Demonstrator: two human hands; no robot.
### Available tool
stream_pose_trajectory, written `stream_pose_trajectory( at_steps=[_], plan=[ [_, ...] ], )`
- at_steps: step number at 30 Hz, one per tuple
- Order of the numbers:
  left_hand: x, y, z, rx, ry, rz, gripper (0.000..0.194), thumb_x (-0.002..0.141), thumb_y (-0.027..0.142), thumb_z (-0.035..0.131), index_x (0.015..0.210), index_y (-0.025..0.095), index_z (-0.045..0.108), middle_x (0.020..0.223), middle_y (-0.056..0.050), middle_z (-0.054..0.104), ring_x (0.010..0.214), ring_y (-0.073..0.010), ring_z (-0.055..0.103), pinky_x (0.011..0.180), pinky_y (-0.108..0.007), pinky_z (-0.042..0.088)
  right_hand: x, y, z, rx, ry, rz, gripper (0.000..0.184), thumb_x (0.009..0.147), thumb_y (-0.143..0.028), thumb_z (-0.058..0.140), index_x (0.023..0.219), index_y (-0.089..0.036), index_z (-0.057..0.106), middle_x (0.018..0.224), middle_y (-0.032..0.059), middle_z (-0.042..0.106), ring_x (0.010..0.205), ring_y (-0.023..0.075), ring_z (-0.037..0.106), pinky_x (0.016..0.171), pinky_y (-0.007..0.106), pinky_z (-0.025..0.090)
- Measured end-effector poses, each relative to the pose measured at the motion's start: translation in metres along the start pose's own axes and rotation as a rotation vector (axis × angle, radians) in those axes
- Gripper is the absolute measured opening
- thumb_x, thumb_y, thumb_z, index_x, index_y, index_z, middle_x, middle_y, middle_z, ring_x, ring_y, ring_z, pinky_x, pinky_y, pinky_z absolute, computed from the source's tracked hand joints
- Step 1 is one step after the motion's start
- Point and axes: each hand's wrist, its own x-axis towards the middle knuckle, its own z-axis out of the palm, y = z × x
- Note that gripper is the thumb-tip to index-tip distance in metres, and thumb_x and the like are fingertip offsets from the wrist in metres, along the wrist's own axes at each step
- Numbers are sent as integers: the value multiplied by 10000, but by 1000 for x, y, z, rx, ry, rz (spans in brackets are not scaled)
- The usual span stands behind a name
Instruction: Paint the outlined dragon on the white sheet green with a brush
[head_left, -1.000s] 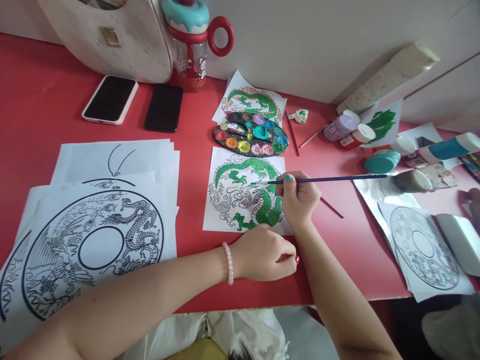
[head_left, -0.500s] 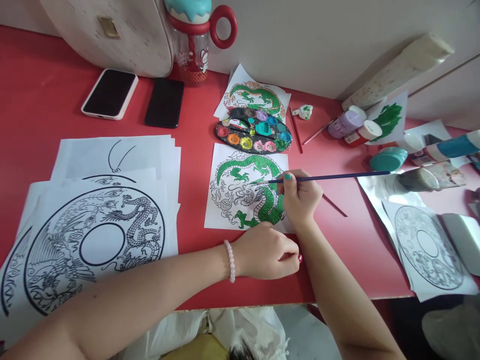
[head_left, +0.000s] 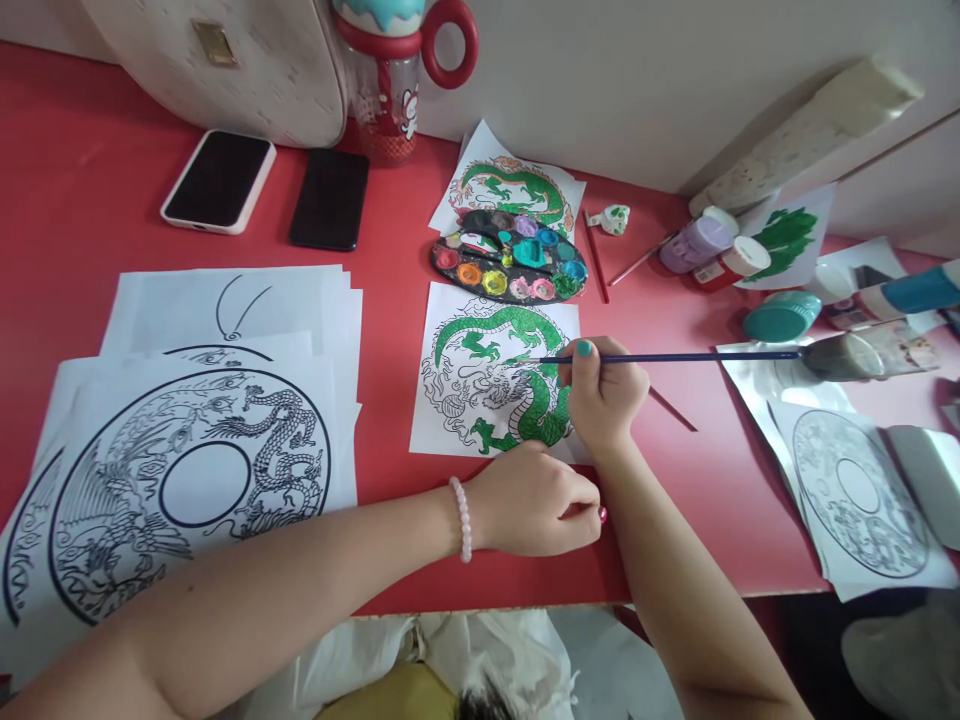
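A dragon drawing (head_left: 480,375), partly painted green, lies on the red table (head_left: 390,320). My right hand (head_left: 604,395) is closed around a long blue paintbrush (head_left: 675,357), whose tip rests on the drawing's green upper part. My left hand (head_left: 536,500) lies curled on the table at the sheet's lower right corner, fingers folded in, pressing the paper's edge. A paint palette (head_left: 510,265) with several colour wells sits just beyond the drawing.
Two phones (head_left: 217,180) (head_left: 328,198), a bag (head_left: 247,60) and a bottle (head_left: 386,90) stand at the back. A stack of large printed sheets (head_left: 195,440) is at left. Paint jars (head_left: 694,240), tubes, a loose red brush (head_left: 596,262) and more sheets (head_left: 855,490) are at right.
The view has drifted slightly. The brush tip has shifted a little right over the dragon's upper green part. My left hand stays put.
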Motion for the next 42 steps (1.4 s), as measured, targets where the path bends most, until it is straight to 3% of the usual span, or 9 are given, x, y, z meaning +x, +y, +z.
stream_pose_trajectory(
  at_steps=[18, 42],
  plan=[
    [0, 1, -1, 13, 4, 3, 336, 830, 209, 473, 535, 169, 316, 465, 71, 334, 472, -72, 308, 657, -268, 315, -1, 4, 1, -58, -43, -19, 374, 928, -399, 397, 701, -170, 586, 443, -40, 474, 388, 51, 426, 421, 184, 326],
    [-1, -1, 0, -16, 25, 20, 331, 834, 221, 455, 538, 170, 316, 464, 73, 325, 470, -74, 289, 652, -273, 292, -2, 3, 0, -52, 2, -23, 391, 938, -410, 381, 703, -174, 584, 442, -43, 460, 395, 52, 426, 429, 184, 327]
  ],
)
